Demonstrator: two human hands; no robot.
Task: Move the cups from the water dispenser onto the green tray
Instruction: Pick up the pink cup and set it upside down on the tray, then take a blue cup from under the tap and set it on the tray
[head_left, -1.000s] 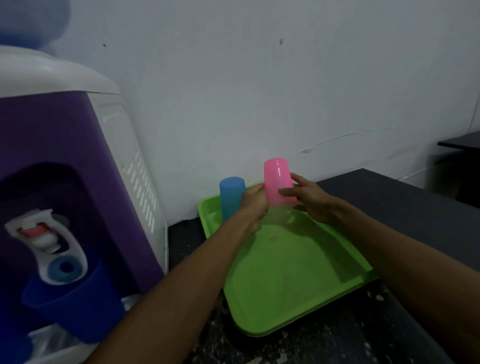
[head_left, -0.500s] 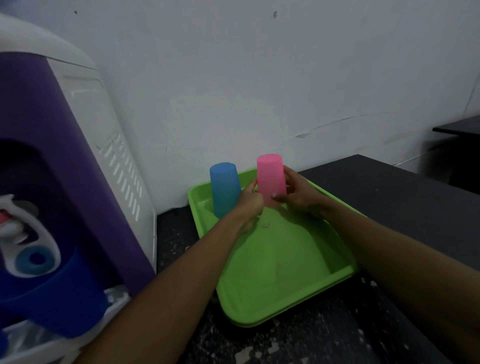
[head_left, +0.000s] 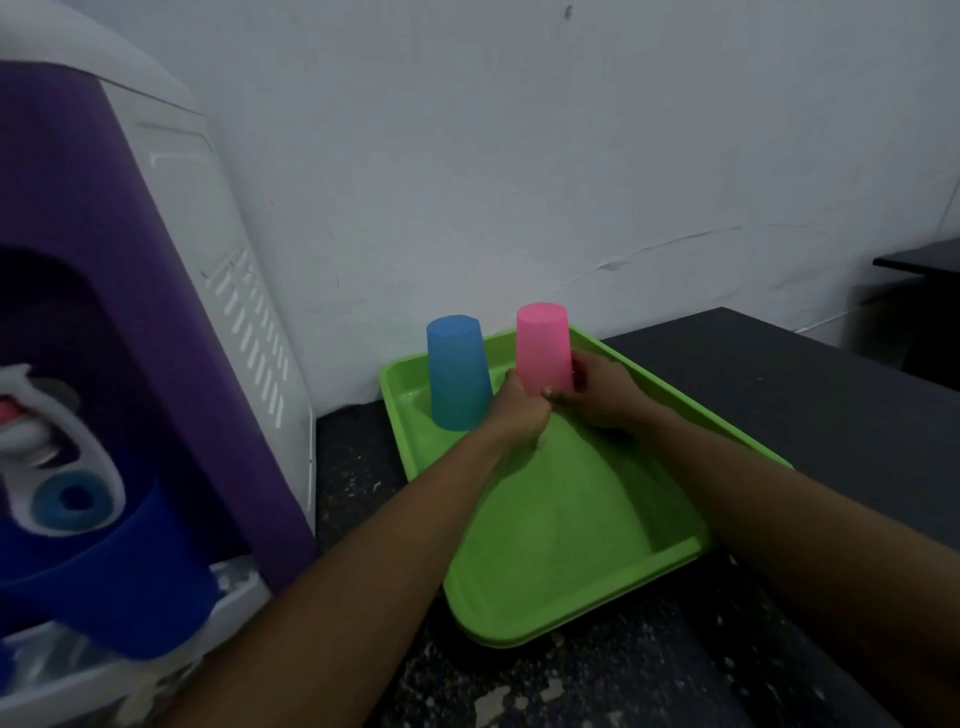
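Pink cup (head_left: 543, 353), upside down, is standing at the green tray's (head_left: 597, 597) far edge, just beside the inverted blue cup (head_left: 457, 371) in its far left corner. Left hand (head_left: 519, 410) and right hand (head_left: 602, 392) are both gripping the pink cup's lower part.

pink cup (head_left: 543, 349) — lower than before

Green tray (head_left: 566, 525): smooth plastic, slight sheen. Pink cup (head_left: 543, 353) and blue cup (head_left: 457, 374): translucent plastic, frosted matt finish. Water dispenser (head_left: 130, 291): purple front panel glossy plastic; white side panel matt plastic w/ moulded vent slots. Counter (head_left: 779, 395): dark, matt; near part speckled, rough-looking. Wall (head_left: 519, 156): painted, matt, hairline crack noted.
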